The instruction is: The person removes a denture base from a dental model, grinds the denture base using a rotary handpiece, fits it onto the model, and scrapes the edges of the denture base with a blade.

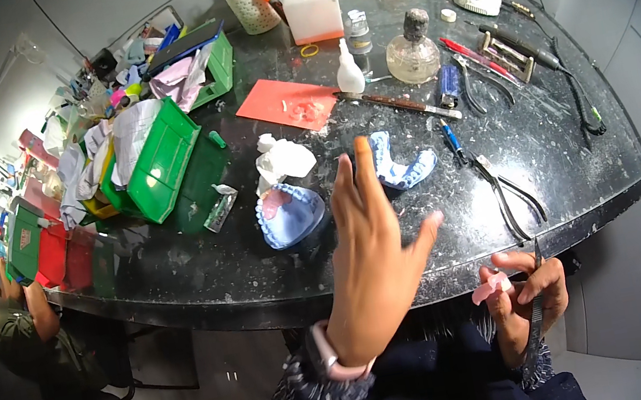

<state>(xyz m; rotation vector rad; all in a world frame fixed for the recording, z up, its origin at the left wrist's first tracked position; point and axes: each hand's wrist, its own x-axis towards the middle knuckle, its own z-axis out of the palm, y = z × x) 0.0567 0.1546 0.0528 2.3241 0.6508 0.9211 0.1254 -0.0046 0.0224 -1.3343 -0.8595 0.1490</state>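
Note:
My left hand [376,250] is stretched out over the front of the bench, fingers spread, holding nothing. Beside it on the left is a blue dental cast [292,220] with a pink patch on its ridge. A second blue dental cast [407,173], horseshoe-shaped, lies just beyond its thumb. Low at the right, in front of the bench edge, my right hand [531,302] pinches a small pink denture piece [490,288] with a whitish part. A slim dark ridged tool [537,316] also runs through that hand, pointing upward.
Long-handled pliers [506,194] lie near the right hand. Behind the casts are crumpled tissue [284,159], a red wax sheet [288,105], a white dropper bottle [349,72] and a glass burner [411,53]. Green bins [166,162] stand left; a person [28,325] sits beyond.

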